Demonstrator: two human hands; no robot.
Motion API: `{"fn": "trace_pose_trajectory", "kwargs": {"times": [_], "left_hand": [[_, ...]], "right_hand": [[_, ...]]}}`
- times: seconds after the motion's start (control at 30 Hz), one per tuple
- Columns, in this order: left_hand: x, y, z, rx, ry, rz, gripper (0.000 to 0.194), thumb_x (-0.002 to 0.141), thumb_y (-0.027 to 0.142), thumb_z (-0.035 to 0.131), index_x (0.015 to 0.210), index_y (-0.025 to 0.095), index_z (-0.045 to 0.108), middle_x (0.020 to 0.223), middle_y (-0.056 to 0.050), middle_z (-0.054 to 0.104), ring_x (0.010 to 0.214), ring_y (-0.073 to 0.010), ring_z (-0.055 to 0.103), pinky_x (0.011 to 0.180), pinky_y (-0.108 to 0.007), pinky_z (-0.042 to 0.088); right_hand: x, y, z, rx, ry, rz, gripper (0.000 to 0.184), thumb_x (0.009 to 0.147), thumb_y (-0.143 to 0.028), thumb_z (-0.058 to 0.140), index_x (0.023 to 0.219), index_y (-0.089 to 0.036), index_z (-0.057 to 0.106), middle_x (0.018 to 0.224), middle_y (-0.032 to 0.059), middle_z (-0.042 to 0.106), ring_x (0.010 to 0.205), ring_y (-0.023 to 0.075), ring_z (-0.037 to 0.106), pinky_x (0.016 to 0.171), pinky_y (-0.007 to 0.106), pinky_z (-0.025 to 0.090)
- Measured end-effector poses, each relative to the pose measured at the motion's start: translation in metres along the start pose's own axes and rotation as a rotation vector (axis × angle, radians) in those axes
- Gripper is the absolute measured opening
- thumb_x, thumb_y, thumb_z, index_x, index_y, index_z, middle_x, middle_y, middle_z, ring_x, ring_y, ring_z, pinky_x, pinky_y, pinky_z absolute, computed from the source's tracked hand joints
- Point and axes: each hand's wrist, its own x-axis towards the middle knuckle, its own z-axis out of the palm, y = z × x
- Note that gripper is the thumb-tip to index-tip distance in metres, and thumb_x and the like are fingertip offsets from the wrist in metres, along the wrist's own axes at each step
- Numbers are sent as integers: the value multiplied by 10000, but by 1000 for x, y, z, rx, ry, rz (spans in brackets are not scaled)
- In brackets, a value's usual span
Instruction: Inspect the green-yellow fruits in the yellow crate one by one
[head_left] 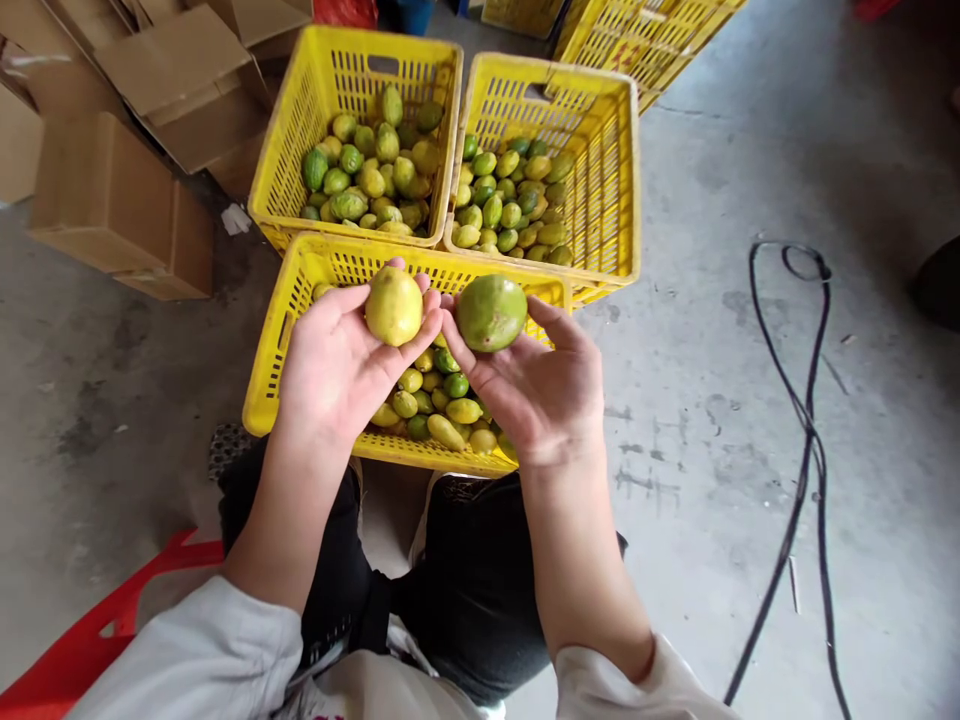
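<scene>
My left hand holds a yellow lemon, palm up with the fingers curled behind and beside it. In my right hand is a green lemon with a small brownish mark low on its skin. Both fruits are held side by side above the near yellow crate, and the fingertips of the two hands meet between them. Yellow and green lemons lie in that crate, partly hidden by my hands and forearms.
Beyond stand two more yellow crates, a left one and a right one, holding green and yellow lemons. Cardboard boxes are at the left. A black cable lies on the concrete floor at right. A red chair shows lower left.
</scene>
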Motion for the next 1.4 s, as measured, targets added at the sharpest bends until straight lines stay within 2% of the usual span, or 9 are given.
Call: {"fn": "trace_pose_trajectory", "kwargs": {"times": [0.1, 0.2, 0.47, 0.7, 0.83, 0.93, 1.07, 1.27, 1.4], "left_hand": [[1, -2, 2, 9, -18, -18, 188, 1059, 202, 589, 1196, 204, 718, 1060, -82, 773, 1199, -253, 784, 1020, -335, 679], [1, -5, 2, 58, -22, -48, 101, 1018, 180, 688, 1108, 215, 715, 1069, -61, 770, 1173, -241, 787, 1013, -328, 675], [3, -5, -1, 133, 11, -73, 137, 953, 133, 747, 1058, 212, 707, 982, -1, 728, 877, -125, 753, 896, -252, 653], [-3, 1, 10, 58, -32, -130, 156, 1046, 126, 575, 910, 171, 639, 877, -27, 664, 705, -83, 641, 552, -125, 462], [-5, 2, 8, 6, -72, -110, 256, 1096, 325, 492, 1015, 150, 660, 911, -73, 698, 749, -136, 707, 594, -174, 568], [-3, 1, 2, -13, -84, -68, 258, 1070, 333, 484, 1126, 169, 676, 1041, -113, 753, 1008, -233, 793, 747, -253, 654], [2, -1, -1, -5, -66, -14, 198, 1029, 291, 607, 1194, 211, 680, 1093, -97, 767, 1169, -267, 784, 850, -269, 657], [2, 2, 2, -37, 14, -102, 136, 990, 204, 720, 1114, 207, 663, 855, -14, 681, 709, -118, 692, 576, -141, 537], [-1, 4, 8, -108, 38, -125, 67, 1022, 143, 649, 1019, 200, 614, 785, 16, 623, 584, -57, 590, 487, -91, 444]], "right_hand": [[-4, -2, 15, 15, 89, -9, 52, 1002, -294, 702, 1023, -265, 664, 933, 5, 780, 949, 202, 806, 801, 329, 747], [-9, -6, 32, 48, 227, 28, 87, 1042, -212, 644, 973, -265, 632, 803, -45, 727, 735, 136, 748, 595, 186, 667], [0, 1, 10, -48, 153, 27, 152, 928, -208, 799, 961, -272, 665, 923, -33, 754, 865, 169, 749, 716, 252, 711], [1, -1, 4, 51, 172, 13, 146, 926, -254, 776, 988, -252, 644, 882, -31, 747, 817, 156, 737, 765, 266, 700], [2, 0, 1, 69, 96, -12, 134, 918, -328, 670, 1023, -248, 648, 972, 50, 771, 1085, 283, 783, 962, 494, 710], [5, 3, -2, 84, 38, -3, 171, 904, -313, 661, 1059, -243, 652, 1028, 73, 782, 1193, 320, 769, 1016, 567, 690], [7, 5, -2, 89, 65, -8, 195, 940, -373, 756, 1066, -254, 667, 1005, 35, 782, 1034, 244, 787, 881, 400, 740], [5, -1, 3, 26, 119, -3, 307, 857, -376, 923, 970, -270, 657, 888, -25, 723, 820, 165, 737, 619, 218, 676], [0, -4, 9, -7, 132, 67, 267, 884, -313, 887, 949, -259, 633, 893, -15, 706, 794, 146, 720, 568, 171, 626]]}}
